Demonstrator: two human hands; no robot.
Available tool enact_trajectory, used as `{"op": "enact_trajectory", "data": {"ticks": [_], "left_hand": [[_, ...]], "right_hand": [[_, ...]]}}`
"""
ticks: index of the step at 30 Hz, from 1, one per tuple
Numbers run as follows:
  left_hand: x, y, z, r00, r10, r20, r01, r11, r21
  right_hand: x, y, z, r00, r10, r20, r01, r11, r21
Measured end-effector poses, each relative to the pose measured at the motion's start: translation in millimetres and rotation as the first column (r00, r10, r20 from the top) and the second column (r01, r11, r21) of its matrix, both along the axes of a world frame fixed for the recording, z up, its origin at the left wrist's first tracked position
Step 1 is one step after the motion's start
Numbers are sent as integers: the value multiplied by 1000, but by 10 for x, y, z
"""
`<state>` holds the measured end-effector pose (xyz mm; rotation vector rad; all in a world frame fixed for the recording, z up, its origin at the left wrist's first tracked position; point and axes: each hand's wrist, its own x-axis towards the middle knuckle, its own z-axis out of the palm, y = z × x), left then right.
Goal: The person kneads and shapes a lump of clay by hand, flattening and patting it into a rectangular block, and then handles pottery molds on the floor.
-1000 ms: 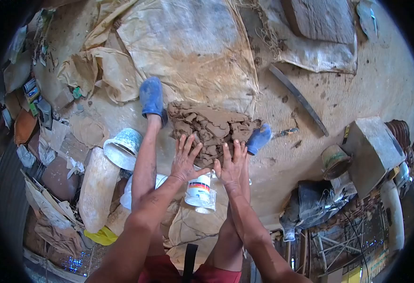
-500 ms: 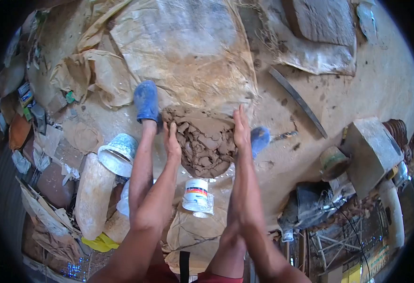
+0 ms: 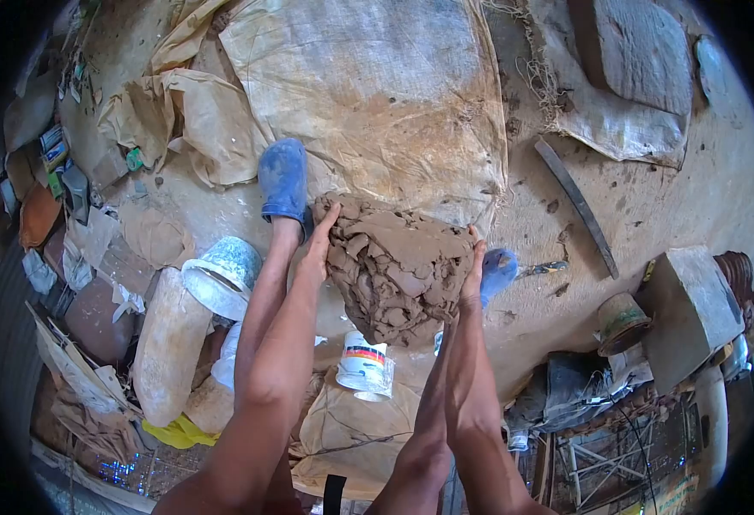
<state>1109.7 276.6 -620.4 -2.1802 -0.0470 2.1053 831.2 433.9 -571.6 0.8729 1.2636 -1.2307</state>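
Clay lump [image 3: 403,266], gripped from both sides between the person's feet, its near end overlapping in view the rim of a white container [image 3: 364,365]; whether the underside is clear of the floor [image 3: 523,343] cannot be told. Nearest the body, the narrowed end has no hand beneath it that can be seen, so loose pieces could break away there under their own weight and drop onto or beside the container. Across the middle, deep folds and cracks might open if the two sides were pulled apart or raised unevenly. At the far, smoother edge, a slackened grip could let the mass sag or slide forward.

Left hand [image 3: 319,249]: part-closed, fingers curved against the left side, the tips reaching the far corner. Right hand [image 3: 473,275]: likewise part-closed along the right side, fingertips uppermost. The hands stand apart by the full breadth of the lump, neither one widely spread; any fingers tucked under the clay are hidden.

Beyond the hands, a blue left shoe [image 3: 282,176] and a blue right shoe [image 3: 499,270] flank the work. Farther off lie a stained cloth sheet [image 3: 368,112], a dark curved strip [image 3: 579,209] and, farthest, a grey block [image 3: 643,56]
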Motion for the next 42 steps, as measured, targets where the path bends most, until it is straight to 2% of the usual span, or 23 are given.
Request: {"op": "enact_trajectory", "data": {"ticks": [2,5,8,13,15,17,19,20,21,22,23,26,28,29,31,32,33,35,36,37,39,40,42], "left_hand": [[-38,33,148,999,33,-10,-33,999,36],[-300,-15,559,998,60,28,-61,998,26],[-475,207,877,992,74,99,-70,996,-47],[-528,310,1534,996,39,78,-39,999,-2],[-862,-45,2110,997,21,-67,-14,994,110],[-800,-9,2107,986,-36,-163,45,998,51],[-834,-89,2011,916,1,-402,122,952,281],[-863,-135,1925,884,41,-467,107,952,286],[-832,-132,1782,884,42,-465,107,951,290],[-783,-91,1572,944,-198,-264,214,976,34],[-714,0,1395,928,-373,-5,365,911,-191],[-234,-341,962,984,-177,26,179,961,-212],[-11,-397,940,980,1,198,26,991,-132],[-3,-325,849,983,2,183,24,990,-138],[-4,-107,558,998,59,-18,-61,981,-186],[61,-40,583,998,52,-21,-54,984,-167],[168,-11,616,994,111,-8,-112,992,-57],[80,-237,328,967,253,-9,-251,963,94],[-165,-569,661,975,220,-12,-216,965,151],[-121,-566,579,975,221,9,-219,959,180],[-92,-678,370,998,-44,42,37,986,162],[-140,-753,307,990,-134,52,125,981,149],[-449,-912,398,948,-266,-173,295,941,166]], "right_hand": [[106,-176,96,969,198,-149,-182,976,117],[115,355,-380,971,213,-105,-219,975,-49],[85,408,-114,971,215,-105,-217,976,-4],[27,657,1287,950,221,-221,-182,966,185],[49,690,2045,923,228,-311,-137,948,287],[85,602,2770,877,256,-407,-87,917,388],[176,390,3343,800,380,-463,-138,869,475],[246,252,3507,741,483,-467,-219,831,512],[317,115,3672,669,578,-467,-289,781,553],[404,-2,3754,497,739,-456,-412,663,626],[554,-14,3459,405,714,-571,-351,698,624],[598,-464,1881,43,874,-483,-388,460,799],[708,-845,1065,-84,955,-284,-284,251,925],[811,-971,843,-109,971,-212,-142,196,970],[687,-1004,698,-178,928,-328,-115,312,943],[724,-869,827,-205,899,-388,-109,373,922],[684,-794,1059,-204,903,-378,-114,361,925],[126,-971,1321,31,964,-264,-554,236,799],[-190,-1005,1322,58,968,-243,-541,235,807],[-431,-1014,1329,95,977,-193,-540,214,814],[-740,-1365,1079,173,963,-209,-574,271,773],[-823,-1422,670,238,964,-114,-743,257,618],[-787,-1373,60,272,962,-19,-873,255,416]]}}
